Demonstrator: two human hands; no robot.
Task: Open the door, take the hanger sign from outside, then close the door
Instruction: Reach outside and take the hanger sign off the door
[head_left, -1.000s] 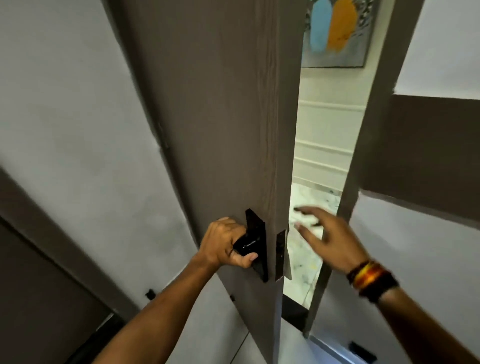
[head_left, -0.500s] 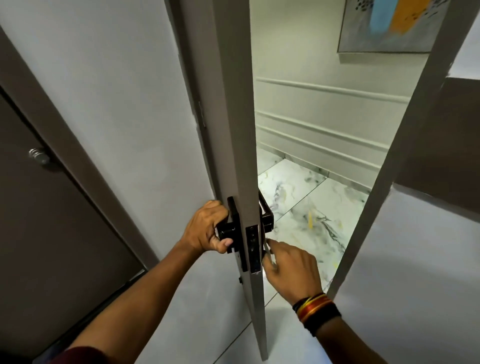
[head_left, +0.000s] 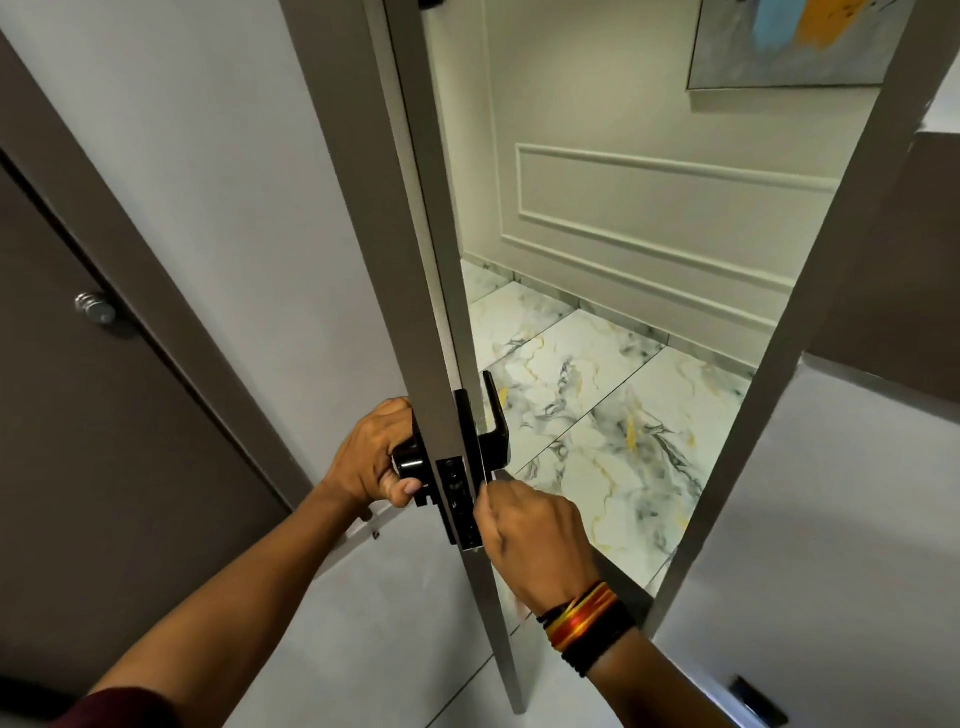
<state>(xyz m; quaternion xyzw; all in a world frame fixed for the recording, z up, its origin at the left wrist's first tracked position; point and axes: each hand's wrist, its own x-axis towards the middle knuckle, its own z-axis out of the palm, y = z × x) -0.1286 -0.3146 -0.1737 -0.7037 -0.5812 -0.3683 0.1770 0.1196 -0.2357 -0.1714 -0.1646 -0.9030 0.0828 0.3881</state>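
The door (head_left: 441, 312) stands wide open and I see it edge-on in the middle of the view. My left hand (head_left: 371, 457) is wrapped around the black inside handle (head_left: 408, 465). The black outside handle (head_left: 496, 415) sticks out on the far side of the door. Just below it, my right hand (head_left: 535, 540) has its fingers pinched together on the hanger sign (head_left: 500, 474). Only a thin pale edge of the sign shows; the rest is hidden behind the door and my fingers.
The grey door frame (head_left: 810, 332) rises on the right of the opening. Beyond lie a marble hallway floor (head_left: 597, 415), a panelled wall and a painting (head_left: 789, 41). A brown door with a metal knob (head_left: 96, 310) is at the left. A black fitting (head_left: 756, 701) sits low right.
The door has swung further open, from a narrow gap to edge-on. My right hand moved from the open gap to under the outside handle and closed its fingers. My left hand kept its grip.
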